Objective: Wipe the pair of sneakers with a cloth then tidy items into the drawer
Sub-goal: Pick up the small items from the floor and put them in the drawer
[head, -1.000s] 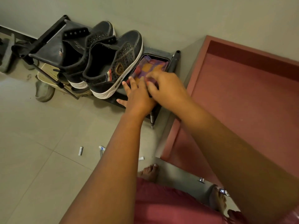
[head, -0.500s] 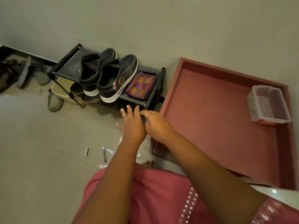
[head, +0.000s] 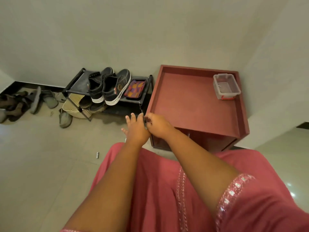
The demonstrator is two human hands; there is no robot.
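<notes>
Taking the black shoe rack (head: 78, 84) against the wall as the landmark: to its left, a heap of worn sandals and slippers (head: 25, 101) lies on the tiled floor (head: 41, 164) along the dark skirting. Under the rack's left end sits a cream woven basket (head: 73, 104), with one grey slipper (head: 65, 118) on the floor just in front of it.

On the rack's top shelf the pair of dark sneakers (head: 108, 86) with white soles stands side by side, toes toward the wall. Just right of them, on the same shelf, a folded cloth (head: 135, 88) checked in purple, orange and red lies in a shallow black tray.

In front of the rack, on the floor, a small battery-like cylinder (head: 97, 155) lies near the hem of the person's pink dress (head: 158, 190).

The left hand (head: 136, 129) hangs in front of the rack's right end, fingers straight and slightly spread, holding nothing. The right hand (head: 156, 124) touches it, its fingers curled and pinching something small and dark; what it is I cannot tell.

Right of the rack, touching its end post, stands a maroon cabinet (head: 192, 104) with a raised rim on top. A clear plastic container (head: 226, 88) sits in the top's far right corner.
</notes>
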